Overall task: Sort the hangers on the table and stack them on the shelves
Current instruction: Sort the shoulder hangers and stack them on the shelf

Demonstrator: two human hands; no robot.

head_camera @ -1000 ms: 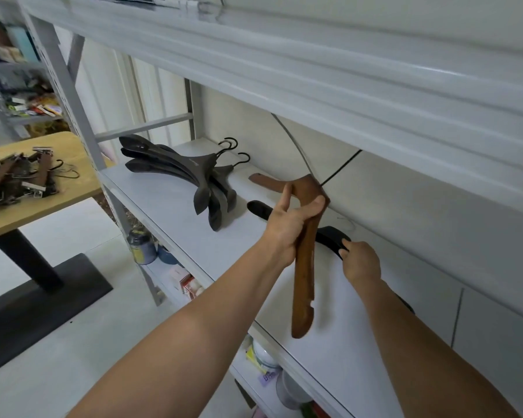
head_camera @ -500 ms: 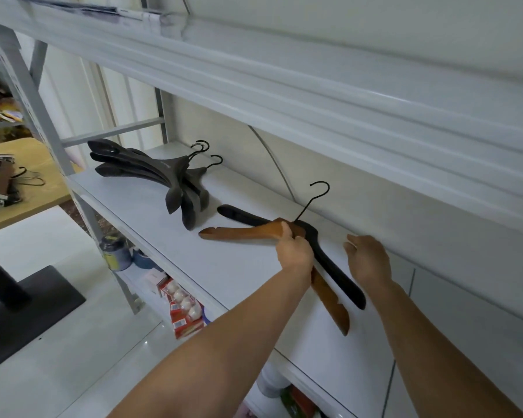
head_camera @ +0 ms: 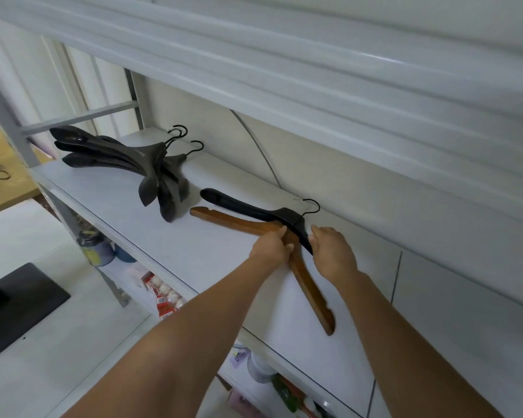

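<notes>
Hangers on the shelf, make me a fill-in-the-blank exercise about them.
The left hand grips the brown hanger, which is made of ___. The right hand holds the black hanger, which lies between the brown hanger and the ___. The pile of dark hangers lies on the shelf to the ___ of both hands.
Missing words: wood; wall; left.

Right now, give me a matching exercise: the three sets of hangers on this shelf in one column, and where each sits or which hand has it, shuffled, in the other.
Things:
1. brown wooden hanger
2. black hanger
3. pile of dark grey hangers

States:
A. untouched at the left end of the shelf
B. gripped at its middle by the left hand
C. behind the brown one, held by the right hand

Pairs: 1-B, 2-C, 3-A.
</notes>
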